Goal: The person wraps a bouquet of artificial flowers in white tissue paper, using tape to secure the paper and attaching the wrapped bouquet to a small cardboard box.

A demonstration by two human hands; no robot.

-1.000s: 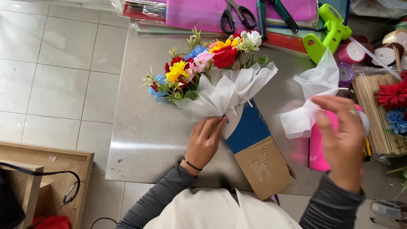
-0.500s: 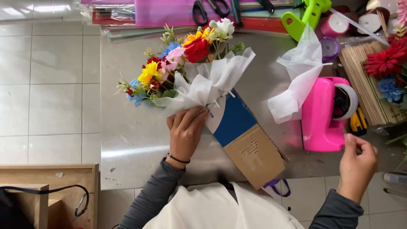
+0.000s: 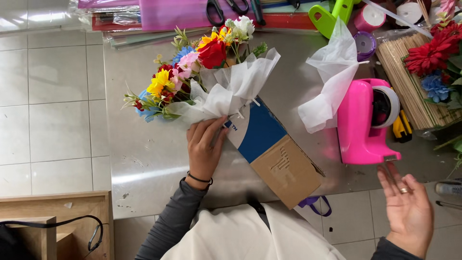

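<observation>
My left hand (image 3: 206, 148) clamps the bouquet (image 3: 207, 72), right hand (image 3: 406, 212) open by the tape dispenser (image 3: 365, 123) at 3 o'clock; white wrap (image 3: 236, 89) may unfurl.

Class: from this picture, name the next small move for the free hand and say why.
Probably the right hand reaches to the pink tape dispenser for a strip. It is open, empty and just below it, while the left hand pins the white wrap around the bouquet.

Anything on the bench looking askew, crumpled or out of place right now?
A loose sheet of crumpled white tissue paper lies draped against the pink tape dispenser, apart from the bouquet of mixed artificial flowers that the left hand pins down. Nothing looks spilled or damaged.
</observation>
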